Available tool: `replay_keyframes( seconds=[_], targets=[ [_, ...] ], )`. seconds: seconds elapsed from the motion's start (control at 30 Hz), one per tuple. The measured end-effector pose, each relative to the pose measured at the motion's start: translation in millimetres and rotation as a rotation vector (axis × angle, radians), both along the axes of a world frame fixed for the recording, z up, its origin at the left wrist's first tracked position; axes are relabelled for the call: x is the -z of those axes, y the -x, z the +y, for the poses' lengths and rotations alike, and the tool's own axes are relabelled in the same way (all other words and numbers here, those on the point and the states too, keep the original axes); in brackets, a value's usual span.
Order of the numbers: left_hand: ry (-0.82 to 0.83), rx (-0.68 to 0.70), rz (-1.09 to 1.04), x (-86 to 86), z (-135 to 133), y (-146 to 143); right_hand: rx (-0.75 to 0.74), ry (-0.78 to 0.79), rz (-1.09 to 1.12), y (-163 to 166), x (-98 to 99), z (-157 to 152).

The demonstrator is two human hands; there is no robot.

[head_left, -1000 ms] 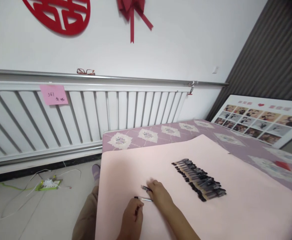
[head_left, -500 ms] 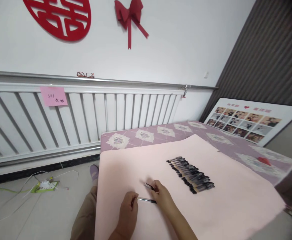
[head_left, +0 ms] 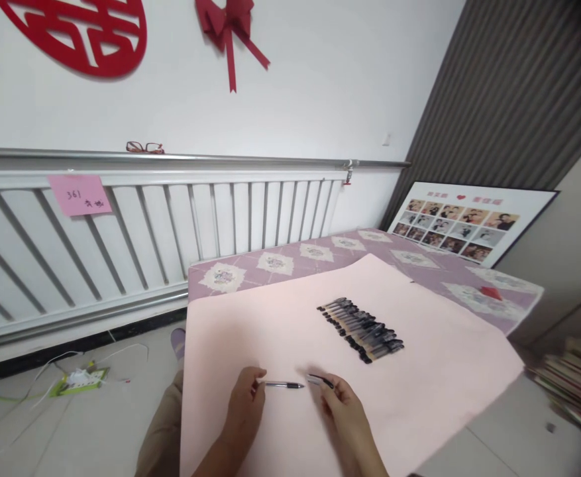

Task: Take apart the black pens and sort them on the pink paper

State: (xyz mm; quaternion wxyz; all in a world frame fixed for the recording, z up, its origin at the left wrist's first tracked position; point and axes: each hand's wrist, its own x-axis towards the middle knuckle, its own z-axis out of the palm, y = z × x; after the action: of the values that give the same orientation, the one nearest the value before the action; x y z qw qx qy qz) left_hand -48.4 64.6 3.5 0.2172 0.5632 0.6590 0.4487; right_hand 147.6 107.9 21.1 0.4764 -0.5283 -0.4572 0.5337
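Observation:
My left hand (head_left: 248, 401) pinches the rear end of a clear-barrelled pen (head_left: 284, 385), whose black grip and tip point right. Facing that tip, a pen cap (head_left: 320, 380) with a dark clip sits between the fingers of my right hand (head_left: 342, 405). A small gap separates the cap from the pen tip. Both hands are low over a pale pink sheet (head_left: 250, 324). Beyond my right hand, several black-capped pens (head_left: 360, 329) lie side by side in a slanting row.
The sheet covers part of a table with a purple patterned cloth (head_left: 275, 263). A photo board (head_left: 474, 218) leans at the back right, near a red item (head_left: 491, 293). A white radiator (head_left: 211, 222) runs along the wall. A power strip (head_left: 79, 381) with cables lies on the floor.
My right hand has moved away from the pen, turning the cap so it faces the tip. The pen's tip now shows. The whole view has shifted slightly right.

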Motion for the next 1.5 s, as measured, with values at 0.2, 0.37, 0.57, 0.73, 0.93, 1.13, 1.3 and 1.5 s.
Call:
replay_keyframes(
  seconds=[0.2, 0.37, 0.57, 0.73, 0.93, 1.13, 1.3, 1.5],
  targets=[
    [0.077, 0.142, 0.208, -8.8, 14.2, -11.2, 0.141, 0.155, 0.596, 1.8, -6.6, -11.8],
    [0.166, 0.159, 0.290, -10.6, 19.3, -18.9, 0.104, 0.203, 0.734, 4.0, -9.7, -18.5],
    [0.191, 0.185, 0.181, -28.7, 2.9, -17.1, 0.115, 0.291, 0.797, 3.9, -15.5, -27.1],
    [0.320, 0.223, -0.323, -33.2, -17.2, -16.7, -0.004, 0.345, 0.695, 21.6, -24.5, -36.7],
    [0.331, 0.206, -0.599, -44.2, -33.9, -19.6, -0.167, 0.183, 0.344, 53.3, -33.2, -50.8],
    [0.231, 0.230, -0.586, -56.8, -46.5, -17.4, -0.181, 0.019, 0.167, 64.4, -40.5, -55.5],
    [0.221, 0.215, -0.466, -65.5, -53.8, -12.5, -0.179, 0.005, 0.069, 62.7, -49.9, -58.2],
    [0.187, 0.194, -0.637, -76.9, -56.5, 3.6, -0.134, -0.016, 0.057, 56.9, -55.0, -56.7]
  ],
)
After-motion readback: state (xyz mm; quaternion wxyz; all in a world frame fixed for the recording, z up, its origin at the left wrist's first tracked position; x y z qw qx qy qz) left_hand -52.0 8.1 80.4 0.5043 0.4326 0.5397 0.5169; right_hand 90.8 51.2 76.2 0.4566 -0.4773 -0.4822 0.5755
